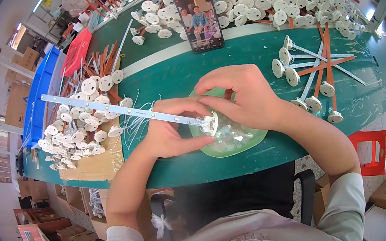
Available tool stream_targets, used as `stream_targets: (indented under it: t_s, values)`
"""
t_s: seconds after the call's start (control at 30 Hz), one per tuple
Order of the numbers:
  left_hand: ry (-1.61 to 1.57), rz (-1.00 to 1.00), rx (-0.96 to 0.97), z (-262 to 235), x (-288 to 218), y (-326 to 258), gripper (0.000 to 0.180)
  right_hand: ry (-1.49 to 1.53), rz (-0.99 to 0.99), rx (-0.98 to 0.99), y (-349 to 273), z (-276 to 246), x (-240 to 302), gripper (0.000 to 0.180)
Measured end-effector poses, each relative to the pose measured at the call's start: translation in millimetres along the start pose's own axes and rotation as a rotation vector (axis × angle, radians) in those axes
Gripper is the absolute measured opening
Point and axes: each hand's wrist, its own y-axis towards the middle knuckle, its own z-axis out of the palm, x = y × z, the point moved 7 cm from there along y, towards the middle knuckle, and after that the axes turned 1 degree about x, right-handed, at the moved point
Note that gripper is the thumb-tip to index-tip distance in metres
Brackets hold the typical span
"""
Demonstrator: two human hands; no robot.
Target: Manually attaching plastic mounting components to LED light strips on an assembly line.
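Observation:
My left hand (167,129) is closed around a narrow LED light strip (121,110), which points left and lies nearly level. At its right end sits a round white base (212,124), between my left thumb and fingers. My right hand (245,95) is closed in a pinch just above that base, its thumb and forefinger near each other. What they hold, if anything, is too small to tell. Below both hands a light green bowl (240,152) contains many small clear plastic pieces (232,136). The hands cover part of its far rim.
A phone (198,18) leans at the table's back, before piled white round bases (252,1). More bases (80,125) lie on cardboard at left, beside a blue bin (40,95) and loose white wires (138,120). Several finished-looking strips (314,73) lie right. A red stool (378,152) stands beyond.

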Motion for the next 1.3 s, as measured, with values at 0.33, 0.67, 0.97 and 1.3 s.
stream_targets:
  t_s: [0.33, 0.67, 0.97, 1.3]
  values:
    - [-0.103, -0.073, -0.173, -9, 5, -1, 0.038, -0.070, -0.143, -0.068, -3, 0, 4, 0.008]
    - [-0.021, -0.115, -0.177, -10, -1, 0, 0.035, -0.123, -0.113, 0.072, 0, -3, 10, 0.007]
    - [0.183, -0.098, -0.055, -3, -7, 4, 0.039, -0.074, -0.063, 0.012, 1, -4, 6, 0.004]
    - [-0.378, -0.002, -0.427, -22, -2, -10, 0.050, -0.122, -0.314, -0.410, -14, -21, 38, 0.012]
